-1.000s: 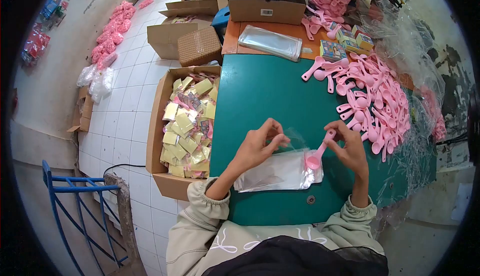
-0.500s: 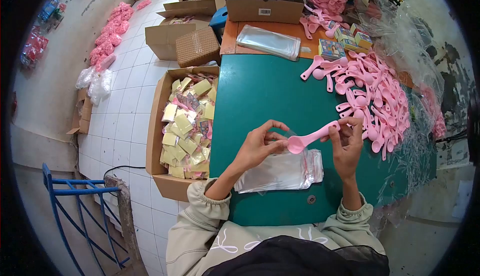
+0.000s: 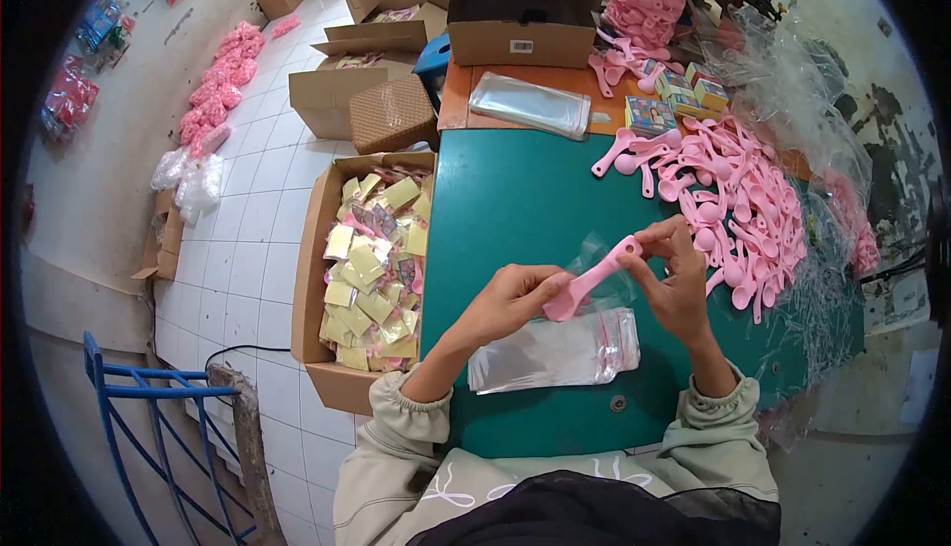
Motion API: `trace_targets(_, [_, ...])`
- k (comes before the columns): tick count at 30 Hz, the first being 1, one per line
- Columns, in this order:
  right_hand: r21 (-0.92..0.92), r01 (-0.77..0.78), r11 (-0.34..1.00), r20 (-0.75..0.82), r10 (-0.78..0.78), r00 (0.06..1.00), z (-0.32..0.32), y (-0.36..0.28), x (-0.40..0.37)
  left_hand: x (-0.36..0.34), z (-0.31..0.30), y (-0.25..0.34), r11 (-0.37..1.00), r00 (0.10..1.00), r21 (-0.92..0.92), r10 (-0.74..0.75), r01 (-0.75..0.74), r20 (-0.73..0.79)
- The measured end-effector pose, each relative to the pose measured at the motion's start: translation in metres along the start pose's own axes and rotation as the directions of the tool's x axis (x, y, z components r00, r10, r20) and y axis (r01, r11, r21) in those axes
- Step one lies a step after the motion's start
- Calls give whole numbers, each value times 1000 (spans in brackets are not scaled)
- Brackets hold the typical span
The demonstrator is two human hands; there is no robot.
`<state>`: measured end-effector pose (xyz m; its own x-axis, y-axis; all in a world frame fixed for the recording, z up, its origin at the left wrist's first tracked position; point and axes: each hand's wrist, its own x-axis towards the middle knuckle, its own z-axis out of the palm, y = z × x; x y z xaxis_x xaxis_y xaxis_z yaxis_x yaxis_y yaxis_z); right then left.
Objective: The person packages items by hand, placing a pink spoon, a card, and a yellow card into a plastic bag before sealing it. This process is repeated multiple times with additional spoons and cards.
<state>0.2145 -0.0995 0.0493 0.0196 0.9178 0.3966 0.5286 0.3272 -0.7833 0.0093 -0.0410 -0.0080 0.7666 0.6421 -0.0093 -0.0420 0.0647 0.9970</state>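
Observation:
A pink spoon [image 3: 597,274] is held aslant over the green table, its bowl at the lower left. My left hand [image 3: 515,298] pinches near the bowl, thumb and fingers together. At the handle's holed end, my right hand [image 3: 674,273] grips with thumb and forefinger. Behind the spoon shows a clear plastic bag [image 3: 616,283], partly hidden by the spoon and fingers. Below both hands lies a stack of clear bags [image 3: 545,353]. A large heap of pink spoons [image 3: 748,209] covers the table's right side.
On the left, a cardboard box [image 3: 309,298] holds packets with yellow cards. At the back stand an open box [image 3: 520,43], more clear bags [image 3: 530,102] and small card packs [image 3: 649,115]. Loose plastic wrap [image 3: 802,80] hangs at the right. A blue metal rail [image 3: 158,376] is at the lower left.
The spoon has tilted more steeply and moved slightly left and down. More of the clear bag shows behind it. The view has shifted a little, so the table sits lower.

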Motion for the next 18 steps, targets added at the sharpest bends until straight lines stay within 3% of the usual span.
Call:
trace_targets(3, [126, 112, 986, 50, -119, 992, 8, 3, 13, 2, 0, 17, 989, 996, -140, 26, -38, -85])
trace_targets(4, [154, 10, 988, 223, -44, 974, 3, -1, 18, 4, -1, 20, 986, 990, -163, 17, -40, -136])
trace_targets(7, [96, 302, 949, 424, -313, 850, 14, -2, 37, 7, -8, 24, 978, 965, -195, 25, -78, -262])
trace_targets(9, [265, 236, 935, 495, -342, 799, 13, 8, 57, 8, -16, 21, 977, 948, -163, 84, -140, -306])
trace_targets(10, [355, 203, 912, 505, -370, 780, 2, 27, 82, 5, -18, 27, 953, 951, -285, 13, -106, -310])
trace_targets(11, [442, 165, 882, 511, -399, 761, -13, 48, 108, 2, -22, 28, 950, 947, -287, 26, -122, -319])
trace_targets(12, [271, 17, 962, 522, -162, 837, -34, 77, 132, -1, -26, 28, 948, 944, -289, 37, -137, -327])
trace_targets(13, [-34, -99, 994, 306, 105, 946, -49, 121, 154, -3, -29, 27, 945, 941, -290, 50, -153, -335])
trace_targets(14, [-334, -118, 935, 21, 133, 991, -57, 161, 170, -5, -33, 24, 943, 937, -286, 67, -172, -342])
trace_targets(15, [-575, -134, 807, -31, 143, 989, -78, 213, 189, -8, -34, 24, 943, 937, -287, 64, -170, -344])
trace_targets(18, [-686, -419, 594, -138, 460, 877, -109, 323, 194, -14, -39, 25, 945, 936, -286, 50, -157, -348])
